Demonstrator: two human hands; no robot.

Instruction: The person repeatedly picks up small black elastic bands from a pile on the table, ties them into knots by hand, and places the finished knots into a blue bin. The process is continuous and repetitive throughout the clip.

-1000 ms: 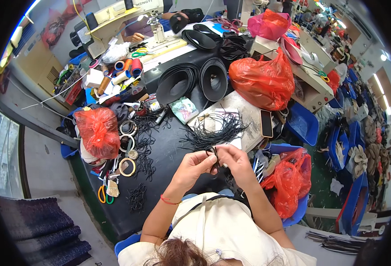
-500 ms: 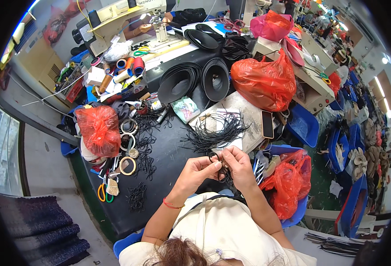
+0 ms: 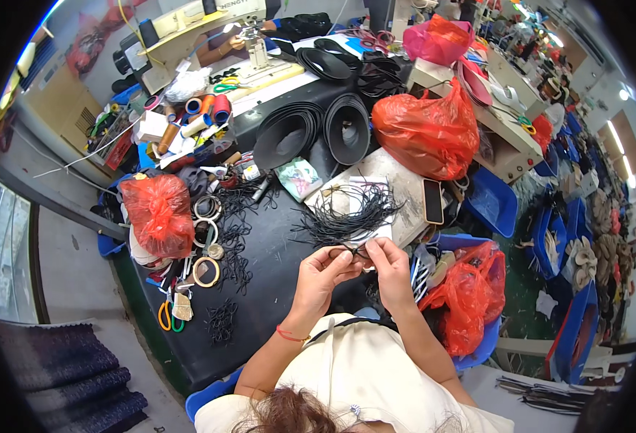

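Note:
Thumb and fingers of my left hand pinch a thin black cord. Close beside it, my right hand grips the same cord, with a short dark stretch showing between the two sets of fingertips. Most of the cord is hidden by the fingers. Just beyond my hands, a loose bundle of black cords lies on a pale board. Small tangles of black cord are spread over the dark tabletop to the left.
A phone rests on the board's right side. Red plastic bags and curled black strips stand farther back. Tape rolls and scissors lie left. A blue bin sits right; a person works at a sewing machine.
My hands have shifted slightly, with the fingertips now drawn level. The dark loops that hung below my fingers no longer show, and a short straight stretch of cord spans between them.

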